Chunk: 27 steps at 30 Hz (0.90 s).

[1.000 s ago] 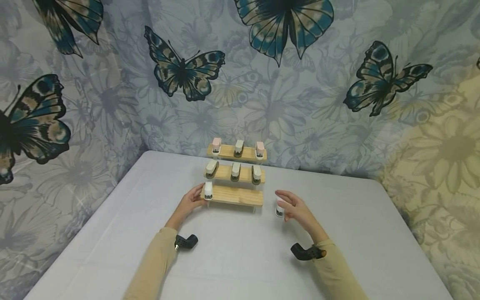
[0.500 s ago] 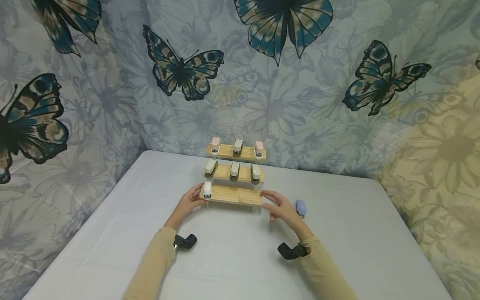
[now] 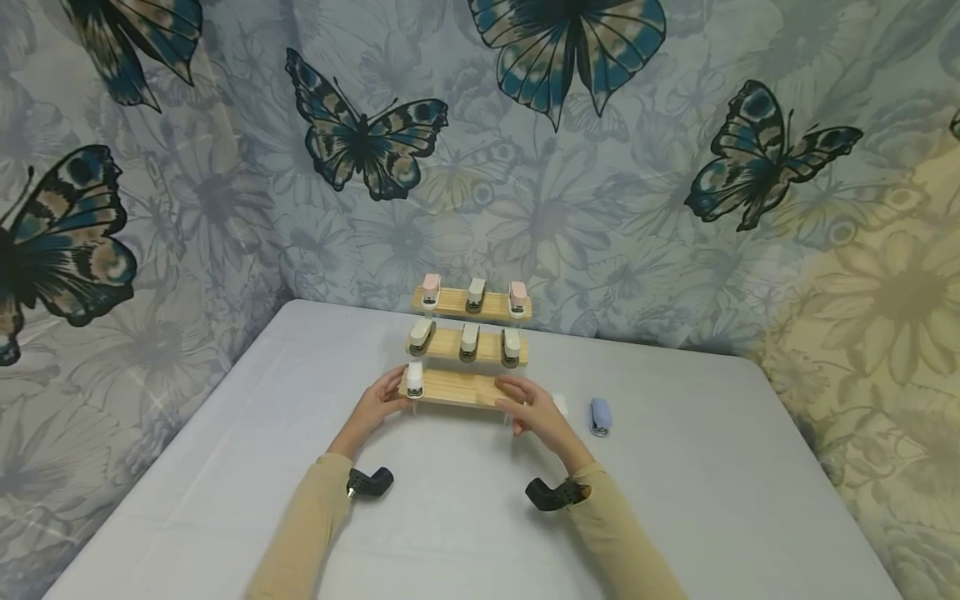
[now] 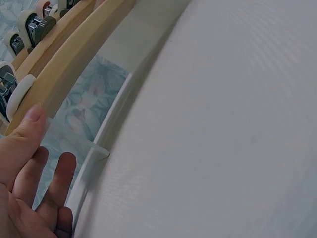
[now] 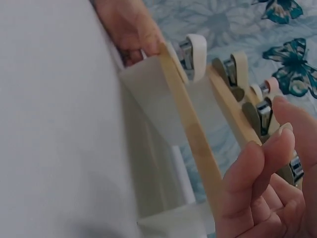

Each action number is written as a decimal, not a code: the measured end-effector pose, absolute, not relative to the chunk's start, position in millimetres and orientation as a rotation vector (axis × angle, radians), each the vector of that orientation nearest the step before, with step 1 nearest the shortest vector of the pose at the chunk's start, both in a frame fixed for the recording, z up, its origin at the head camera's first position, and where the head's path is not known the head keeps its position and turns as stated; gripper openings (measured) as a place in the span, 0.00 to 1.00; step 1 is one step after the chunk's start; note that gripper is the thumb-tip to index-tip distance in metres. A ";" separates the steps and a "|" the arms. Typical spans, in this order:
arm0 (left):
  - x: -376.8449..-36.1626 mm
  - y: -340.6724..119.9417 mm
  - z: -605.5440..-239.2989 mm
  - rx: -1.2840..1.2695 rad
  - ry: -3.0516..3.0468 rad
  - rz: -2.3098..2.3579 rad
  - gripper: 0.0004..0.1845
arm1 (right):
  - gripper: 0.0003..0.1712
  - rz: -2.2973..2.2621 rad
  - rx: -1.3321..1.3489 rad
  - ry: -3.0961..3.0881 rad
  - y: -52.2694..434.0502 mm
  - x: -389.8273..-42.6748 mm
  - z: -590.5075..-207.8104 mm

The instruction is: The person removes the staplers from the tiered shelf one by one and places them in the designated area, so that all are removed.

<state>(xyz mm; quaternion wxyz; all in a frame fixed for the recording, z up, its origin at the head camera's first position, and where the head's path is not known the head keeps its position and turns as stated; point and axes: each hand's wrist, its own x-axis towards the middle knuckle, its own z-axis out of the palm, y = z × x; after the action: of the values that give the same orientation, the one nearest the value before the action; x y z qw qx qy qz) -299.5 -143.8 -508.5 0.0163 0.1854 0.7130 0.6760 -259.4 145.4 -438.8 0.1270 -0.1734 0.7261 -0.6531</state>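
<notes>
Holding a three-step wooden rack [image 3: 467, 389] at both ends of its lowest step, near the back middle of the grey surface [image 3: 705, 500].

Staplers counted: three on top step, three on middle, one white stapler [image 3: 415, 380] at left end of bottom step; two more lie on the surface right of the rack, one white [image 3: 559, 406], one blue [image 3: 599, 416]. Rack's long axis runs left-right; steps rise toward the wall. Racked staplers stand nose-down, facing the person. Left hand [image 3: 381, 399] touches the left end, fingers fairly straight. Right hand [image 3: 532, 410] rests loosely curled at the right end; firm grip cannot be told.
</notes>
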 end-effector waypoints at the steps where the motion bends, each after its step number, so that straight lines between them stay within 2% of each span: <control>1: -299.4 -144.1 -508.3 0.578 2.211 2.110 0.34 | 0.31 -1.897 -0.508 2.112 142.3 -259.4 -436.9; 17: -300.6 -147.3 -514.2 0.585 2.221 2.114 0.34 | 0.35 -1.838 -0.588 2.139 114.0 -270.9 -448.7; 27: -299.1 -145.2 -507.6 0.632 2.225 2.089 0.34 | 0.38 -1.793 -0.541 2.093 92.4 -263.1 -431.6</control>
<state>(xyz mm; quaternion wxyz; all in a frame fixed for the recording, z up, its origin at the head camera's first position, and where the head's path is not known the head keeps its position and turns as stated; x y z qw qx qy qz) -299.1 -145.2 -507.6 0.0126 0.2026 0.7138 0.6703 -263.1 92.4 -431.6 0.1658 -0.1900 0.7348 -0.6297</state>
